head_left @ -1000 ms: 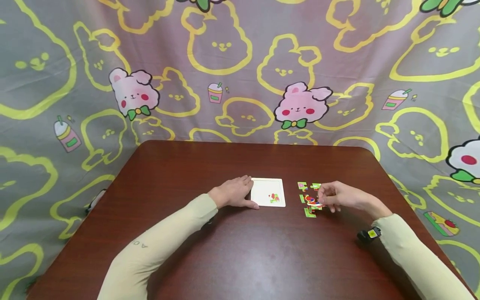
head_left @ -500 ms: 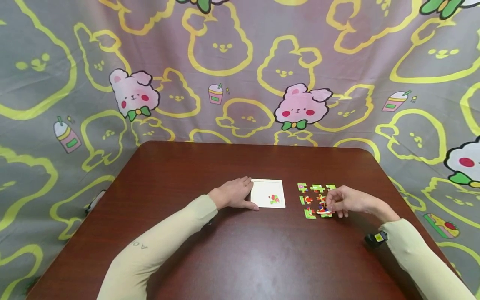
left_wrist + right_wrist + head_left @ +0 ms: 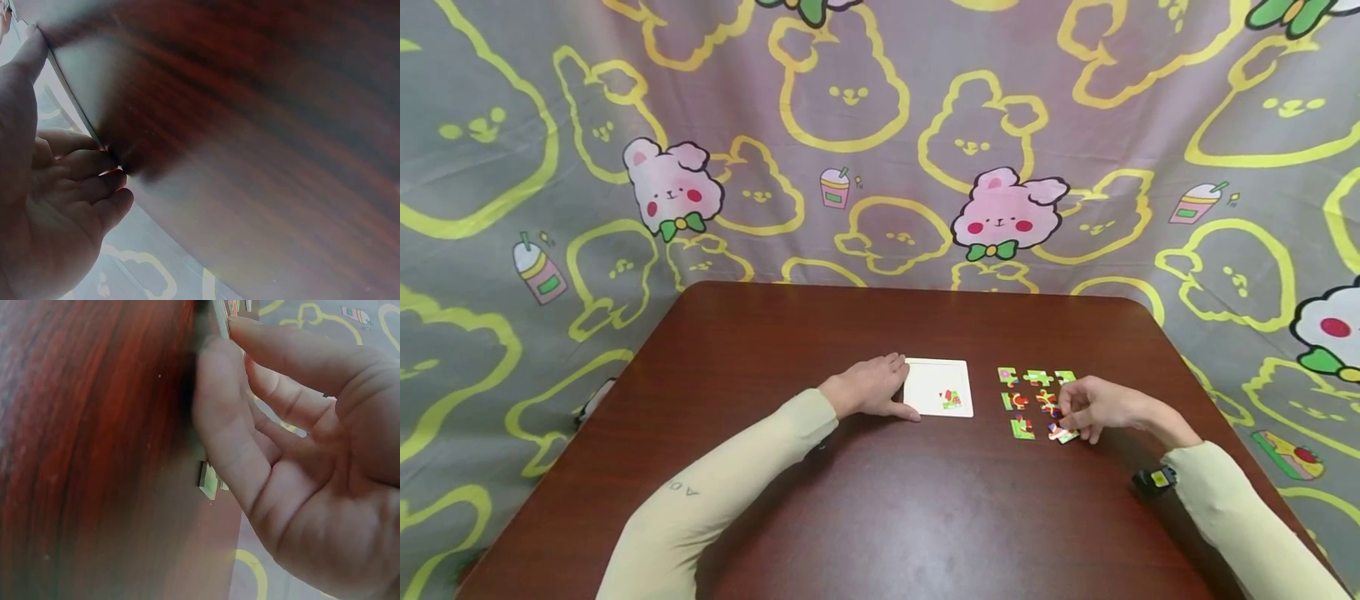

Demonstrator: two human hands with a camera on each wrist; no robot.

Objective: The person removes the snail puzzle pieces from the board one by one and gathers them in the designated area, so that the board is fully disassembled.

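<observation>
In the head view my left hand [image 3: 874, 386] rests on the left edge of a white square puzzle tray [image 3: 925, 387], fingers fairly straight and thumb at the near corner. A small red-and-green piece [image 3: 951, 399] lies in the tray's lower right. My right hand [image 3: 1097, 407] pinches a jigsaw piece [image 3: 1060, 432] between thumb and fingers at the lower right of the loose pieces. Its edge shows as a thin strip [image 3: 220, 319] in the right wrist view. Fingers partly hide pieces there. The left wrist view has the left hand [image 3: 59, 206] against the tray's edge.
Several loose jigsaw pieces [image 3: 1019, 402] lie in rough rows right of the tray, on a dark red-brown table [image 3: 880, 500]. A grey curtain [image 3: 880, 108] with cartoon prints hangs behind and at the sides of the table.
My right hand has moved right and slightly nearer across the loose pieces with the pinched piece, uncovering the far-row pieces. My left hand stays at the tray.
</observation>
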